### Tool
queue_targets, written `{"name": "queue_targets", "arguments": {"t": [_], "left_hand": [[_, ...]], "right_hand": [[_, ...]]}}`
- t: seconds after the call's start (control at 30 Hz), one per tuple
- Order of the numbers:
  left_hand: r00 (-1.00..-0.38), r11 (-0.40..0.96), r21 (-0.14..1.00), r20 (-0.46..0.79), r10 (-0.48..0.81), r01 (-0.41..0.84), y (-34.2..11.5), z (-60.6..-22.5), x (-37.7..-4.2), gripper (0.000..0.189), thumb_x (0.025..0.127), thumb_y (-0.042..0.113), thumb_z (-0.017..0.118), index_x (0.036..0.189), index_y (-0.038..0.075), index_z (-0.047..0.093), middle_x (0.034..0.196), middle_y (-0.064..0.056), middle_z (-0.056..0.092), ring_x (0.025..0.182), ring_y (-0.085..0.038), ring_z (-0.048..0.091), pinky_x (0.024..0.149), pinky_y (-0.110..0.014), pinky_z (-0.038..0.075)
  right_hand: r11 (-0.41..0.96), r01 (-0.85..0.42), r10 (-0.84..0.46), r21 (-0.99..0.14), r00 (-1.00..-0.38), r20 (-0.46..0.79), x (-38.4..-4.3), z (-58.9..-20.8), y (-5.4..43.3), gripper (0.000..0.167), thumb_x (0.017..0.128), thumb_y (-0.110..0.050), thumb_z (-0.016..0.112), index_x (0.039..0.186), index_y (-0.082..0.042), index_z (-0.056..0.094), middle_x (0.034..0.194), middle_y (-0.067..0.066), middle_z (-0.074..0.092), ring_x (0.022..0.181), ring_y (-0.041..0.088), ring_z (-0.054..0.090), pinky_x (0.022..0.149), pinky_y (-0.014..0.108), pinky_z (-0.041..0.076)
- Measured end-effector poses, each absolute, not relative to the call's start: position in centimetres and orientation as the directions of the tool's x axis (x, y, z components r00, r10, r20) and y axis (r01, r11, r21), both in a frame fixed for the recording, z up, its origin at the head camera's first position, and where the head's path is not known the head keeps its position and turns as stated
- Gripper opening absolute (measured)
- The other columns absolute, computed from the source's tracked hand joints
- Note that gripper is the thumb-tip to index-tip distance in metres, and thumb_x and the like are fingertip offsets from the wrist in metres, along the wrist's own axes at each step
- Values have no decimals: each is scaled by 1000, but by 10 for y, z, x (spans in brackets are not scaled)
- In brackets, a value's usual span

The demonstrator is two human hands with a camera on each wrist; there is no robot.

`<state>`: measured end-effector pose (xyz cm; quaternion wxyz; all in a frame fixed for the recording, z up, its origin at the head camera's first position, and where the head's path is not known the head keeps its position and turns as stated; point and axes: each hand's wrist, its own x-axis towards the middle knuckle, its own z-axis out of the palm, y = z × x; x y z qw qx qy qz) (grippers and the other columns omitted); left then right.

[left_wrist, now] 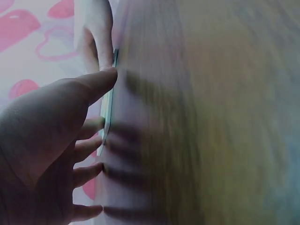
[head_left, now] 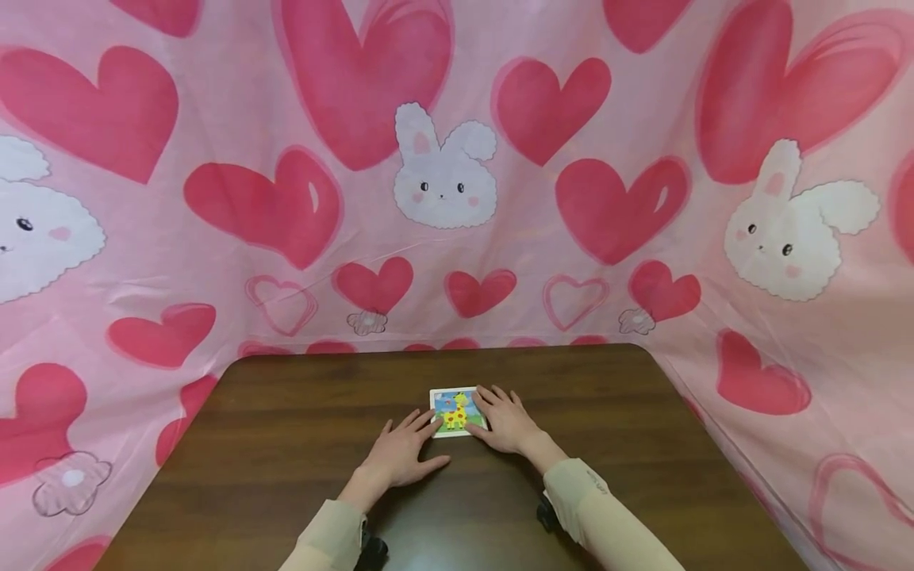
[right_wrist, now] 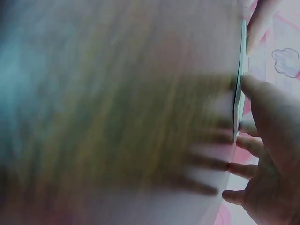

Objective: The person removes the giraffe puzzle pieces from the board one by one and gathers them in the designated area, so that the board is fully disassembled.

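Observation:
A small flat picture board (head_left: 455, 412) lies on the table, white-edged, with a yellow giraffe on blue and green. My left hand (head_left: 401, 455) rests at its left side, fingers spread, a fingertip or two reaching the board's edge. On the right side my right hand (head_left: 507, 424) lies with fingers extended, its thumb and index finger touching the board. Seen edge-on in the left wrist view, the thin board (left_wrist: 108, 103) sits beyond my left thumb. In the right wrist view the board's edge (right_wrist: 242, 65) meets my right thumb and fingertips.
The dark brown wooden table (head_left: 286, 428) has rounded far corners. Around it hangs a pink cloth (head_left: 514, 238) printed with hearts and white rabbits. Dark straps (head_left: 371, 549) sit at both wrists, below beige sleeves (head_left: 328, 533).

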<state>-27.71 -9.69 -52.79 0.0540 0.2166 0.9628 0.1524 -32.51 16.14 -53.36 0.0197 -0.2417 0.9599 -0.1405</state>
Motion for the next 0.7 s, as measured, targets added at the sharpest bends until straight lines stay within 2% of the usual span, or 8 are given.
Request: {"name": "queue_targets", "arguments": {"t": [0.37, 0.7], "left_hand": [[-917, 875, 323, -48, 395, 360, -123, -523, -264, 80, 101, 66, 68, 163, 18, 56, 175, -8, 47, 165, -37, 41, 134, -68, 30], [-938, 886, 335, -19, 347, 321, -147, -528, -258, 83, 100, 64, 71, 163, 13, 55, 174, -13, 47, 164, -40, 41, 133, -69, 29]], "right_hand": [[825, -516, -524, -233, -851, 31, -322, -534, 134, 74, 109, -55, 61, 166, -8, 49, 174, 16, 46, 164, 42, 40, 130, 74, 30], [811, -552, -557, -192, -830, 30, -326, -530, 104, 75, 109, -56, 62, 166, -9, 49, 174, 13, 47, 164, 36, 41, 132, 68, 32]]}}
